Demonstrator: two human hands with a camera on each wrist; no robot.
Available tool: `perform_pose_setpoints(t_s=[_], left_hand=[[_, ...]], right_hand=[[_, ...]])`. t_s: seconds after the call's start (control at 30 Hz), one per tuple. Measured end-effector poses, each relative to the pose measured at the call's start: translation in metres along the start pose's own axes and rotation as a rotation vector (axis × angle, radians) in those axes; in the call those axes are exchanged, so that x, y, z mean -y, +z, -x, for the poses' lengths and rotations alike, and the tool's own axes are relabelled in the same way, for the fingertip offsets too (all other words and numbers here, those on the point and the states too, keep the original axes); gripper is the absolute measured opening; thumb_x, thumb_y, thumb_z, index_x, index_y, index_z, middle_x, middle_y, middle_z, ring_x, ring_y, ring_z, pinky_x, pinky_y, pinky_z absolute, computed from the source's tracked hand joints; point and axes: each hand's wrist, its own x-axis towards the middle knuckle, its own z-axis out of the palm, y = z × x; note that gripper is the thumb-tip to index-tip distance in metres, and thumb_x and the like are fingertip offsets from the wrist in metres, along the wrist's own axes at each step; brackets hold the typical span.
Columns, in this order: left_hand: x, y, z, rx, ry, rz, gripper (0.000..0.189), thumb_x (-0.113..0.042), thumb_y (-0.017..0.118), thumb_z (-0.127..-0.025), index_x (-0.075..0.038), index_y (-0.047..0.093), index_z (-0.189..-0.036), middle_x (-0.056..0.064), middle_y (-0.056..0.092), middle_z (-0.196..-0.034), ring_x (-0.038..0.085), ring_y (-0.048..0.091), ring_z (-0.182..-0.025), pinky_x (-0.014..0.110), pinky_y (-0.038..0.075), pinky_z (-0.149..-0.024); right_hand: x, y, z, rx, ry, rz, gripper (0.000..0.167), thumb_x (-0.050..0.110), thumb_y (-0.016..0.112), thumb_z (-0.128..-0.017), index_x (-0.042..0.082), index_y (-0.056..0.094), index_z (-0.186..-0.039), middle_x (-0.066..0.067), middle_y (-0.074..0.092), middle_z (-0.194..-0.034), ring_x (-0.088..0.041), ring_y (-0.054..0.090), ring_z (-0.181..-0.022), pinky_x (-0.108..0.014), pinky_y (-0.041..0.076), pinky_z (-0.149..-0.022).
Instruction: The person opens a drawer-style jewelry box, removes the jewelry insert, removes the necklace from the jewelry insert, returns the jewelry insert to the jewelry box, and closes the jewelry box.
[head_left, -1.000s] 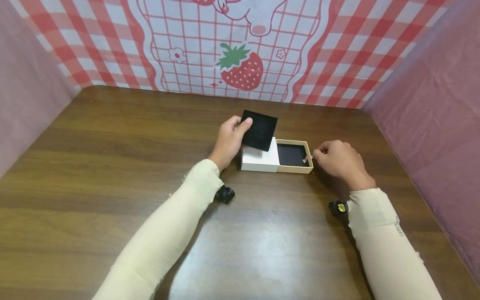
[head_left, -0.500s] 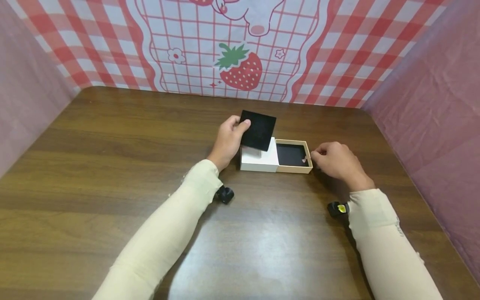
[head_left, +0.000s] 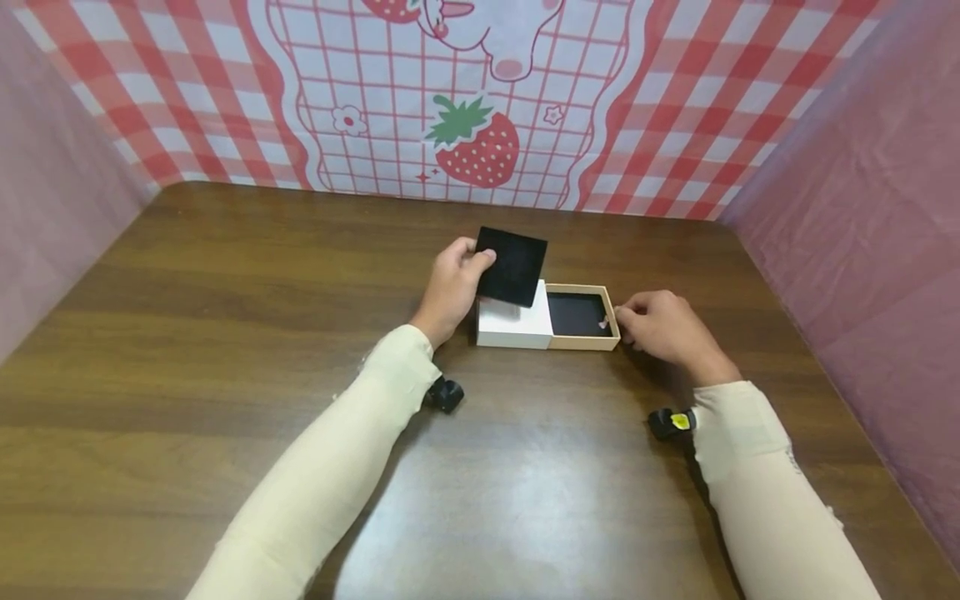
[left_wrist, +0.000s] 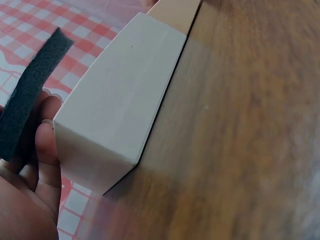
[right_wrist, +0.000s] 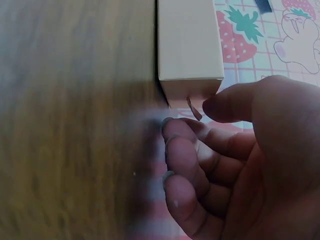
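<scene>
White box [head_left: 513,340] on brown wooden table [head_left: 525,467]

Apparel: cream left sleeve [head_left: 322,475] and cream right sleeve [head_left: 765,492], both long.
Left wrist camera [head_left: 447,395]: small, black. Right wrist camera [head_left: 662,424]: black, bearing a yellow marking [head_left: 681,422]. Right sleeve carries small dark lettering [head_left: 792,458], illegible.

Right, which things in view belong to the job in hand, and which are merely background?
Job:
black square pad in the left hand
white box sleeve
its tan drawer, partly out
pull ribbon near the right hand

Background:
wood-grain table
strawberry-print cloth
pink curtains
wrist cameras
</scene>
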Motion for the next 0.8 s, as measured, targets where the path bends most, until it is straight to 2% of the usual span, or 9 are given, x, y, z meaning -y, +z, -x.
perform_pose_setpoints(t_s=[0.23, 0.47, 0.8], left_hand=[[0.0017, -0.0011, 0.0009, 0.018, -0.012, -0.022, 0.020, -0.022, 0.058, -0.100, -0.002, 0.059, -0.102, 0.006, 0.058, -0.081, 0.016, 0.051, -0.071, 0.030, 0.043, -0.069], [0.0012, -0.0021, 0.0012, 0.015, -0.017, -0.041, 0.020, -0.022, 0.059, -0.100, -0.002, 0.058, -0.100, 0.005, 0.050, -0.078, 0.016, 0.045, -0.068, 0.030, 0.040, -0.066], [-0.0007, 0.0006, -0.0004, 0.029, -0.022, 0.002, 0.019, -0.021, 0.061, -0.099, -0.001, 0.062, -0.097, 0.006, 0.062, -0.079, 0.015, 0.055, -0.071, 0.029, 0.044, -0.069]], right_hand=[[-0.0012, 0.0029, 0.0012, 0.011, 0.024, 0.001, 0.048, 0.044, 0.045, -0.105, 0.005, 0.068, -0.088, -0.006, 0.064, -0.074, -0.020, 0.063, -0.068, -0.035, 0.047, -0.062], [-0.0001, 0.0033, 0.0014, 0.016, 0.013, -0.017, 0.046, 0.041, 0.047, -0.105, 0.003, 0.068, -0.091, -0.007, 0.065, -0.074, -0.019, 0.065, -0.067, -0.034, 0.049, -0.063], [0.0008, 0.0035, 0.0012, 0.018, 0.004, -0.041, 0.042, 0.035, 0.048, -0.106, 0.002, 0.066, -0.087, -0.007, 0.063, -0.073, -0.019, 0.063, -0.066, -0.033, 0.050, -0.062]])
